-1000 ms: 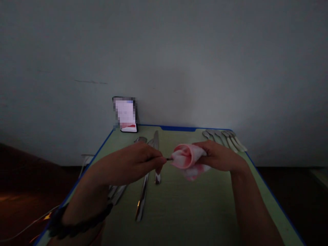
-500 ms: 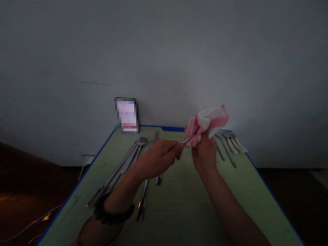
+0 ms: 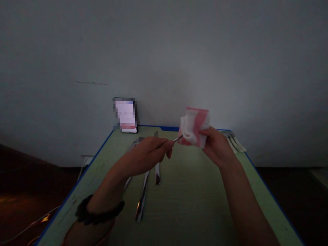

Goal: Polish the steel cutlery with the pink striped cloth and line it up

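My left hand (image 3: 151, 153), a dark beaded bracelet on its wrist, is closed around a thin metal piece of cutlery (image 3: 177, 138). The far end of that piece disappears into a pink-and-white cloth (image 3: 196, 124), so its kind is hidden. My right hand (image 3: 217, 145) pinches the cloth from the right, thumb on the near face. Both hands are raised over the far half of the table. Below the left hand lie a metal knife (image 3: 157, 174) and another shiny metal handle (image 3: 141, 201). The left forearm partly covers more cutlery (image 3: 138, 140).
Several pieces of cutlery with pale handles (image 3: 237, 143) lie at the far right corner of the green table (image 3: 189, 205), which has a blue edge. A phone (image 3: 126, 116) with a lit screen leans on the wall (image 3: 164, 61) at the far left.
My right hand has moved right and turned, and the cloth now spreads upright instead of hanging crumpled over it. The left hand has shifted slightly left, still holding the metal piece.
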A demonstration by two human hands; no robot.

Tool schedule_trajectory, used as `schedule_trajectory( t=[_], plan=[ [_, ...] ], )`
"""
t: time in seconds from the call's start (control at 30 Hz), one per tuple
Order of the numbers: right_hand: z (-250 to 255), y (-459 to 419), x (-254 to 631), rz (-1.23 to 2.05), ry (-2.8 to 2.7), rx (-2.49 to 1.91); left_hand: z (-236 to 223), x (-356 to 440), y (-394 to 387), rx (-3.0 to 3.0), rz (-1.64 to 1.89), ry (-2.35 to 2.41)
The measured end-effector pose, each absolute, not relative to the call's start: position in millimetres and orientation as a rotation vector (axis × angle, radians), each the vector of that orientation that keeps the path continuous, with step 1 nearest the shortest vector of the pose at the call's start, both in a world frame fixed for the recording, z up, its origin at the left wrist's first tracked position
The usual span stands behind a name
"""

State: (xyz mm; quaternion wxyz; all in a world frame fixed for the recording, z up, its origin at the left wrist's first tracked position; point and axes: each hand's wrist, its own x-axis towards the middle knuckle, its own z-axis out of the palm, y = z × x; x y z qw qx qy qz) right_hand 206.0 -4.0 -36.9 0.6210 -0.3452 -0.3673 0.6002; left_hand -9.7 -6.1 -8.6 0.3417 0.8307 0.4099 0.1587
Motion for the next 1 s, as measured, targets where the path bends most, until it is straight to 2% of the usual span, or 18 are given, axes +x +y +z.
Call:
schedule_trajectory(
  t=[0.13, 0.4, 0.63, 1.0],
  plan=[
    [-35, -1, 189, 1.343, -0.694, -0.714, -10, -3, -7, 2.177, 0.429, 1.066],
    [-48, -6, 154, 1.073, -0.529, -0.742, -15, 16, -17, 2.065, 0.487, 1.014],
    [-57, -17, 135, 1.138, -0.515, -0.888, -30, 32, -14, 2.135, 0.52, 1.094],
    [-55, -6, 156, 0.995, -0.512, -0.888, -16, 0, -11, 2.116, 0.279, 0.819]
  ],
)
